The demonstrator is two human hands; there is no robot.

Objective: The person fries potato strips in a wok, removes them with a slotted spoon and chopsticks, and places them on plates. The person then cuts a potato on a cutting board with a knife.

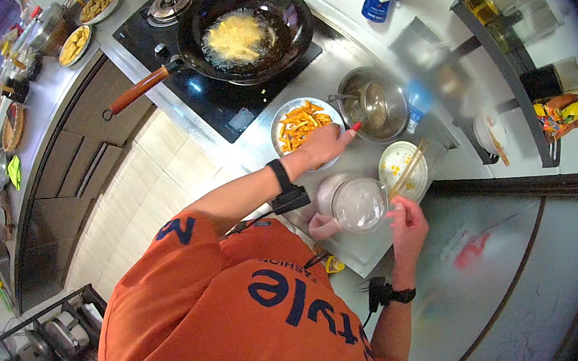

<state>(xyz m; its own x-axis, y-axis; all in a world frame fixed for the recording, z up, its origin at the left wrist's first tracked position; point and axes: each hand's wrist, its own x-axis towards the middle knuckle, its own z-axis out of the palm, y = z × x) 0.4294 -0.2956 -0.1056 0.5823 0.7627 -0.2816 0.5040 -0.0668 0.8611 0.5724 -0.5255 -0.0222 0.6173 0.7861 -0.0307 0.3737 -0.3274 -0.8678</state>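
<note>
My left hand [325, 144] is over the near right rim of a plate of fried potato strips [302, 121]; a small red tip [356, 126] shows at its fingers, and whether it grips anything is unclear. Curled fingers of my right hand [406, 213] are beside a clear glass jug [360, 204] and the near ends of wooden chopsticks [408, 169], which lie across a patterned bowl [394, 162] with yellow bits. Contact there is unclear. Pale pieces bubble in oil in a black wok [278, 50] on the stove.
A steel bowl [395, 120] with a ladle stands beyond the patterned bowl. The wok's wooden handle [138, 91] points left over the counter edge. Left lie dishes of yellow slices [75, 45] and brown pieces [100, 4]. A wall shelf [507, 64] holds containers at right.
</note>
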